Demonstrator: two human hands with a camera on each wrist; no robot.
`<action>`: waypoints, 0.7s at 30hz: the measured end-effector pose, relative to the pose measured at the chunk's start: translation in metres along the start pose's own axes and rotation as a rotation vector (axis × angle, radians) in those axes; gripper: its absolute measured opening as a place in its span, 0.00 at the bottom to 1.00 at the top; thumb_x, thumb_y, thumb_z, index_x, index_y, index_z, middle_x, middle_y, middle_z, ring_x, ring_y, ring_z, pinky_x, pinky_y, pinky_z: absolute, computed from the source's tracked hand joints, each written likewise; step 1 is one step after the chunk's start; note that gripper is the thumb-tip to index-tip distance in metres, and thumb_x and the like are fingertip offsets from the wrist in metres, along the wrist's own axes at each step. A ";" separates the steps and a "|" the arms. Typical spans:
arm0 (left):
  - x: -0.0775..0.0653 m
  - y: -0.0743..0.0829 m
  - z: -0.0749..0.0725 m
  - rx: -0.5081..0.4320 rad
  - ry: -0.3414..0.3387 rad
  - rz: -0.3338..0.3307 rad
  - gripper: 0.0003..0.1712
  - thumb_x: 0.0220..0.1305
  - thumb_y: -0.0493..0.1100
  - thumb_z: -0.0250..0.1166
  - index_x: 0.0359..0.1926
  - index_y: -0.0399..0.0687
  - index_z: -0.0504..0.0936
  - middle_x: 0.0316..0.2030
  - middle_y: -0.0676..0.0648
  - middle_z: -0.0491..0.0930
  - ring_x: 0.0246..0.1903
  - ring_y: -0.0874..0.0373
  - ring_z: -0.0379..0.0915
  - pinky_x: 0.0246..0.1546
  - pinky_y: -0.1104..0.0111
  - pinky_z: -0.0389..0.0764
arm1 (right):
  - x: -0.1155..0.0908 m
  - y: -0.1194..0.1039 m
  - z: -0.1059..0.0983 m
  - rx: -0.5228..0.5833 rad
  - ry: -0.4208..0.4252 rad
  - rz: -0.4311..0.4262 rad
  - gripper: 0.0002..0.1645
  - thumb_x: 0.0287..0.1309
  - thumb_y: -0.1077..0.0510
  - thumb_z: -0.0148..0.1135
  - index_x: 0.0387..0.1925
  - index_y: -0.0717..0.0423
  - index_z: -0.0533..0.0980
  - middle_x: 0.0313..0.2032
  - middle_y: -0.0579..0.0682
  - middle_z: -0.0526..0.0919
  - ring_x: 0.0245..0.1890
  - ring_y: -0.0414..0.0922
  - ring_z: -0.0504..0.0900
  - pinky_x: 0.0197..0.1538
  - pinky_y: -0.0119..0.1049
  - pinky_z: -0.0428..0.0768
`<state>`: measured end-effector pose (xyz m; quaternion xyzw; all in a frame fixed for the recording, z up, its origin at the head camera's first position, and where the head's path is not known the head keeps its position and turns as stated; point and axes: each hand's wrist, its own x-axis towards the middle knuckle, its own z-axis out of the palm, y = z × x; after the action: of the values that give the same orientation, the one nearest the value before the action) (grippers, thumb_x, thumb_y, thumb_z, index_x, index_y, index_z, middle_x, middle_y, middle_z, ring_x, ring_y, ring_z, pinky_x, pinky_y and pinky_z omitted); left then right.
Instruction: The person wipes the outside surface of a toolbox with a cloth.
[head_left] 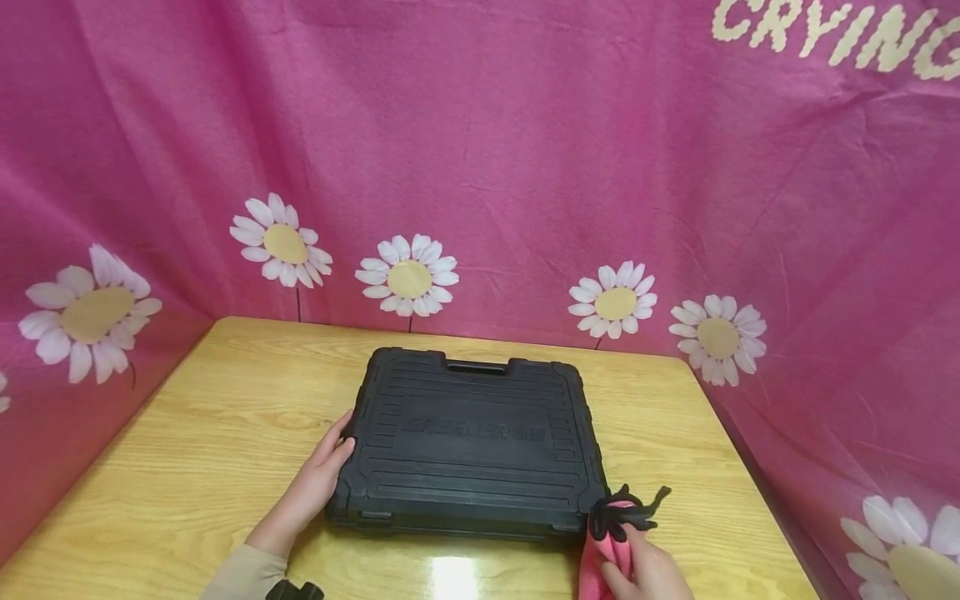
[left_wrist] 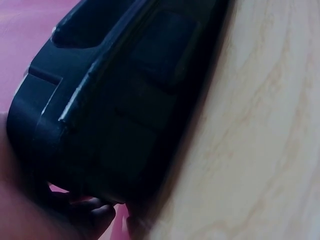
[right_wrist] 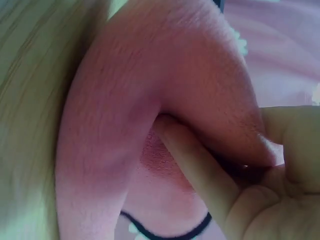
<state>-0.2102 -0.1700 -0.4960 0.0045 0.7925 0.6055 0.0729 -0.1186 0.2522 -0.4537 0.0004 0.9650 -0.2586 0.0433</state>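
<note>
1 black case (head_left: 480,446) on counter (head_left: 225,400), looks stiff, probably heavy, best held by both sides or handle (head_left: 476,367); 1 pink cloth (head_left: 595,550) with black cords (head_left: 606,518) at its near right corner, likely soft, light, easily pinched; 2 hands: left (head_left: 324,468) gripping case's left side, right (head_left: 648,571) pinching cloth

There are two hands (head_left: 324,473) (head_left: 651,570), one case (head_left: 472,467), one cloth (head_left: 594,567), one table (head_left: 682,442) and seven daisies (head_left: 408,277), two cropped.

High head view forward and down, close wrist views, tabletop (head_left: 225,417) in all.
</note>
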 end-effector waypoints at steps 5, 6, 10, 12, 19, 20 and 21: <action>-0.001 0.001 -0.001 0.013 0.003 -0.008 0.35 0.77 0.55 0.41 0.77 0.52 0.42 0.76 0.37 0.38 0.73 0.35 0.35 0.69 0.38 0.41 | 0.001 -0.012 0.008 0.007 -0.036 -0.100 0.19 0.47 0.59 0.71 0.40 0.58 0.73 0.21 0.42 0.72 0.24 0.37 0.70 0.28 0.29 0.70; -0.001 0.001 -0.001 0.010 0.001 -0.009 0.35 0.77 0.55 0.41 0.77 0.52 0.42 0.76 0.37 0.38 0.73 0.35 0.35 0.69 0.38 0.41 | 0.001 -0.014 0.010 0.005 -0.041 -0.122 0.20 0.47 0.59 0.71 0.41 0.58 0.73 0.21 0.42 0.72 0.24 0.37 0.70 0.28 0.29 0.70; 0.001 0.001 -0.001 -0.003 -0.010 -0.009 0.35 0.77 0.55 0.40 0.77 0.52 0.41 0.76 0.37 0.36 0.73 0.34 0.33 0.68 0.37 0.40 | 0.001 -0.020 0.015 0.006 -0.047 -0.229 0.21 0.47 0.60 0.71 0.43 0.59 0.73 0.21 0.41 0.72 0.24 0.34 0.69 0.28 0.30 0.70; 0.001 0.000 -0.001 -0.009 -0.014 -0.005 0.35 0.77 0.55 0.40 0.77 0.53 0.40 0.76 0.37 0.35 0.73 0.34 0.33 0.68 0.37 0.40 | 0.001 -0.024 0.018 0.006 -0.058 -0.272 0.20 0.48 0.60 0.70 0.43 0.58 0.72 0.21 0.41 0.71 0.24 0.34 0.69 0.28 0.30 0.70; -0.001 -0.001 0.000 -0.050 -0.015 0.020 0.35 0.76 0.54 0.42 0.77 0.51 0.42 0.76 0.37 0.36 0.73 0.35 0.33 0.69 0.38 0.40 | 0.007 -0.043 0.029 -0.001 -0.167 -0.346 0.15 0.54 0.56 0.68 0.38 0.54 0.70 0.23 0.40 0.72 0.26 0.34 0.71 0.29 0.31 0.72; -0.001 -0.001 0.000 -0.053 -0.016 0.023 0.35 0.76 0.54 0.42 0.76 0.50 0.42 0.76 0.37 0.36 0.73 0.35 0.33 0.69 0.38 0.41 | 0.008 -0.046 0.030 0.001 -0.180 -0.364 0.14 0.55 0.57 0.67 0.38 0.54 0.70 0.24 0.40 0.72 0.26 0.34 0.71 0.29 0.31 0.72; -0.001 -0.001 0.000 -0.055 -0.015 0.025 0.35 0.76 0.54 0.42 0.76 0.50 0.42 0.76 0.37 0.36 0.73 0.35 0.33 0.69 0.38 0.41 | 0.009 -0.049 0.032 -0.004 -0.183 -0.387 0.14 0.55 0.57 0.67 0.37 0.54 0.70 0.24 0.40 0.72 0.26 0.33 0.71 0.29 0.30 0.71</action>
<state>-0.2090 -0.1705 -0.4967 0.0170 0.7748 0.6280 0.0715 -0.1263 0.1939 -0.4572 -0.2082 0.9398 -0.2589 0.0801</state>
